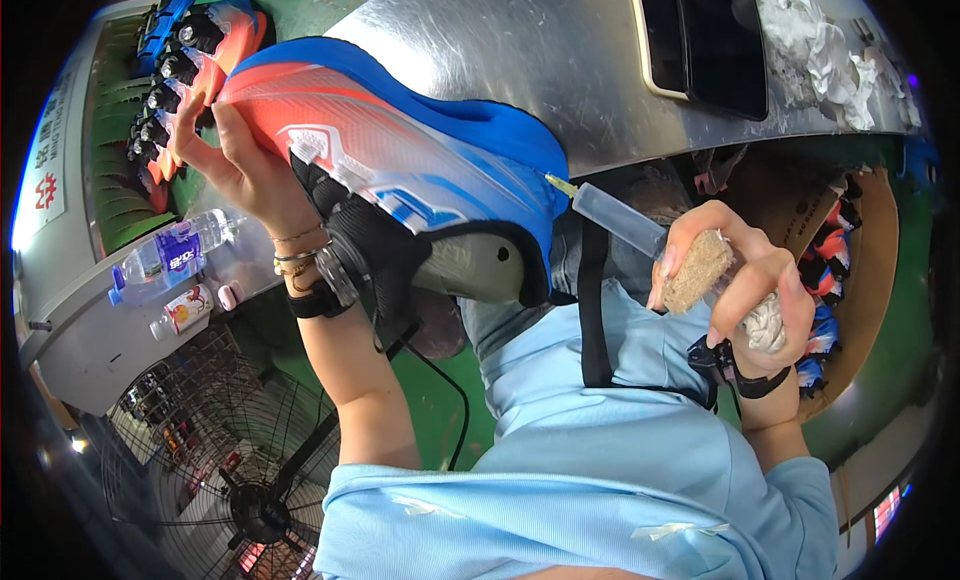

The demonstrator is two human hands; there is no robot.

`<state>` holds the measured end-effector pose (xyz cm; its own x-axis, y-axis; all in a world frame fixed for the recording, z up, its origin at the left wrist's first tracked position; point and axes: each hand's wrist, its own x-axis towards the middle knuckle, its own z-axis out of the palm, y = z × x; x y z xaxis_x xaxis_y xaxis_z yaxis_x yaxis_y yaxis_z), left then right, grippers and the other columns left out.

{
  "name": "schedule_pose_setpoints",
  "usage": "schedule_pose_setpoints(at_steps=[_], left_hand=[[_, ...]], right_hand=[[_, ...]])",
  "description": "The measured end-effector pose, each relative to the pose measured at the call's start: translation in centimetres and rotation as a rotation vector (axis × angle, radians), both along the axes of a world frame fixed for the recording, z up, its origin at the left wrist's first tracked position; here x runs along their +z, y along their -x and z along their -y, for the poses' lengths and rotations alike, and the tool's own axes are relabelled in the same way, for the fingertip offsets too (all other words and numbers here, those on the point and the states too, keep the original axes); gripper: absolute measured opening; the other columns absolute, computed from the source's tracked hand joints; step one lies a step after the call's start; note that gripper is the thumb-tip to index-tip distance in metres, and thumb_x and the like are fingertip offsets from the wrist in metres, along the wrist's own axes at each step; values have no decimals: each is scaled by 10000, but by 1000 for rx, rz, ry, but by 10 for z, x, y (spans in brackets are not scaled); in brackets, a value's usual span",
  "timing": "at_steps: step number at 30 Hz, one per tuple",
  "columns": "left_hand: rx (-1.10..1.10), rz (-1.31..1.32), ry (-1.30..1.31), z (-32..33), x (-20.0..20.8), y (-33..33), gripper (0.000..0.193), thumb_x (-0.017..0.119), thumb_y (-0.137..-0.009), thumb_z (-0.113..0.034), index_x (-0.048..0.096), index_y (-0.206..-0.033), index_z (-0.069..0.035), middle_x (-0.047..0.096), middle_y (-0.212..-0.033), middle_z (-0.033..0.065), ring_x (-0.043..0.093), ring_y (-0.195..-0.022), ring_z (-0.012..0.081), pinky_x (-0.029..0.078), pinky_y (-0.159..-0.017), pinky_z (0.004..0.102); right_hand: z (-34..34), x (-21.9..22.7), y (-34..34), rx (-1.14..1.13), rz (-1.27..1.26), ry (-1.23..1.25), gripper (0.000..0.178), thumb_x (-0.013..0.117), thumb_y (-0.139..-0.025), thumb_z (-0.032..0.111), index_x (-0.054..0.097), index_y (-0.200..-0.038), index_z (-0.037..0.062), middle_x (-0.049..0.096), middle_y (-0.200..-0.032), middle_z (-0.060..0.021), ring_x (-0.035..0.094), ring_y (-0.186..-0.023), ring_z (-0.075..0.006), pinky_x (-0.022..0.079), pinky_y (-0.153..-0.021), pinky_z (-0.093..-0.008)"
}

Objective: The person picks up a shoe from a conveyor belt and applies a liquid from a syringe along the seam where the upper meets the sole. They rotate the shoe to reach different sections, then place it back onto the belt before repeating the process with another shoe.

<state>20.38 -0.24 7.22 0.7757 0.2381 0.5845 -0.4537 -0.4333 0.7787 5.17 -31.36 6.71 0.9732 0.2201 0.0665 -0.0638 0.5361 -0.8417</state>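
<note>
In the upper centre, the sports shoe fades from coral red at the toe through whitish grey to blue at the heel, above a black tongue and below a solid blue sole. Right of centre, the translucent whitish syringe has a yellow tip; the block is mottled tan. At lower centre, the shirt is light blue.

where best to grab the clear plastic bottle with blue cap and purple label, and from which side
Probably around the purple label midway along the clear plastic bottle, from above: it lies on its side, and a smaller, pale-labelled plastic bottle lies alongside.
</note>
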Motion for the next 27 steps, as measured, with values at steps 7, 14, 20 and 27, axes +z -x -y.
schedule_pose_setpoints(at_steps=[7, 14, 20, 27], left_hand=[[28, -110, 277, -33, -32, 8, 225, 556, -878, -137, 435, -1040, -37, 526, -854, 31, 500, -756, 54, 413, -666, 177], [180, -373, 424, -23, -40, 60, 277, 563, -876, -229, 394, -1045, -88, 537, -879, 51, 548, -745, 100, 470, -614, 221], [260, -590, 540, -31, -28, 127, 284, 527, -896, -209, 388, -1102, -73, 571, -954, 62, 576, -836, 130, 490, -674, 282], [119, -958, 519, -26, -6, 191, 345, 496, -907, -182, 434, -1186, 12, 575, -996, 74, 602, -806, 117, 538, -636, 238]], right_hand=[[-6, 8, -8, 14, 15, 152, 619, 247, -890, 395, 536, -515, -4, 513, -1005, -278, 558, -825, -301, 432, -764, -360], [-25, -2, -16, -64, 117, 191, 581, 219, -897, 310, 542, -568, -44, 496, -1078, -288, 554, -844, -290, 419, -768, -340], [-29, 7, -20, -33, 174, 339, 537, 228, -885, 276, 536, -583, -43, 510, -1040, -285, 554, -808, -275, 420, -759, -333], [-38, 1, -11, -66, 231, 282, 381, 258, -879, 209, 508, -719, -29, 510, -946, -252, 544, -770, -277, 434, -722, -349]])
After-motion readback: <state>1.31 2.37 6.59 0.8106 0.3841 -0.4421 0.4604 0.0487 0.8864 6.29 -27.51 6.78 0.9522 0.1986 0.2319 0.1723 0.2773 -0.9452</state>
